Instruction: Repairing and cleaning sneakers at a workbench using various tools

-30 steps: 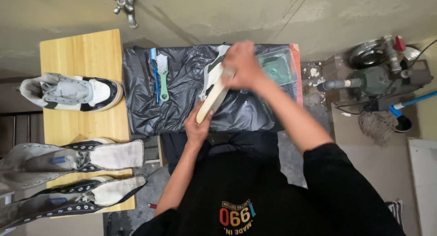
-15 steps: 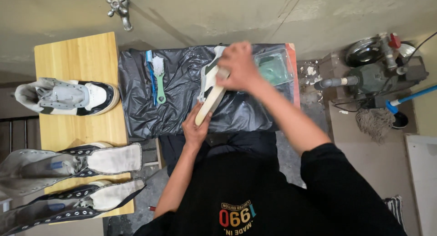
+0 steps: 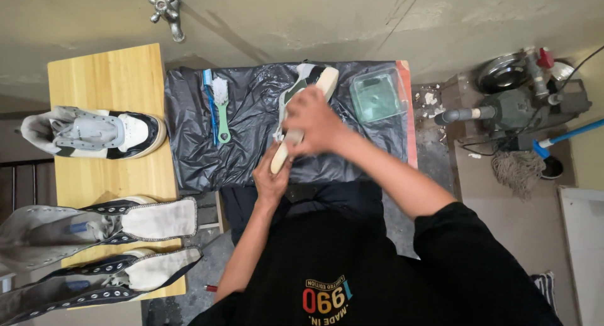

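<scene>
We hold a white and green sneaker point(image 3: 306, 106) on its side in the upper middle of the frame, above the black plastic sheet point(image 3: 239, 137) that covers the table point(image 3: 408, 112). Its pale sole faces right and its toe points toward the top. Our left hand point(image 3: 272, 178) grips the heel end from below, fingers closed around it. Our right hand point(image 3: 313, 121) lies across the middle of the shoe, closed down on it; whether a cloth or small brush sits under the palm we cannot tell, since the hand hides that spot.

We judge the step in hand to be scrubbing or wiping the side and sole edge of this sneaker. The next move seems to call for a steady hold at the heel while the right hand works along toward the toe, with the shoe kept over the sheet.

Just left of the shoe, a green-handled brush point(image 3: 221, 106) and a blue toothbrush point(image 3: 210, 103) lie side by side on the sheet. To the right stands a clear square container point(image 3: 377, 94), near the table's edge. Further left, a wooden board point(image 3: 107, 74) carries another white and black sneaker point(image 3: 94, 132), and two pale high-top shoes point(image 3: 107, 250) lie at the lower left. A tap point(image 3: 167, 8) sticks out of the wall at the top.
</scene>
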